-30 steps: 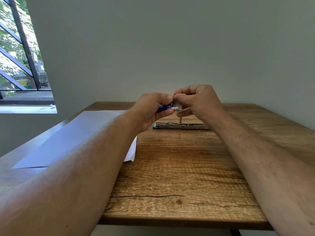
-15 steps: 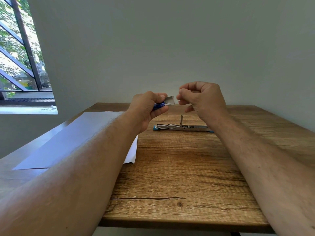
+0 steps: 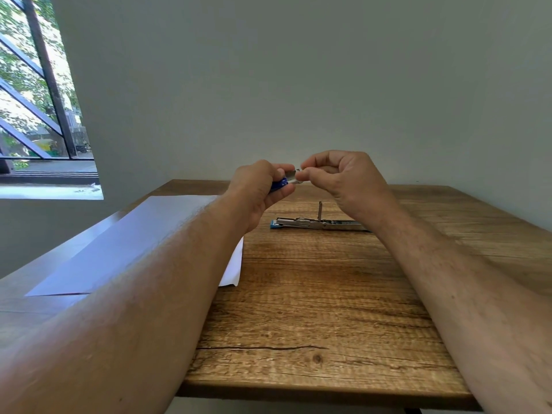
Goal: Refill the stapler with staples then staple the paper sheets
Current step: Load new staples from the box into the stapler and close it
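Blue staple box (image 3: 279,184) gripped in left hand (image 3: 259,189), right hand (image 3: 343,180) pinching its tray at 12 o'clock above opened stapler (image 3: 316,224) on counter (image 3: 313,294); paper sheets (image 3: 134,243) at 9; hard tug may spill staples.

Daylight comes in from the window (image 3: 44,94) at the upper left, where the outdoor view is overexposed and washed out. The wall (image 3: 298,85) is evenly and softly lit, a muted grey-green. The paper (image 3: 125,243) takes a cool bluish cast. The table (image 3: 313,294) shows sharp grain at the centre. The wide lens stretches and softens the forearms at the lower corners.
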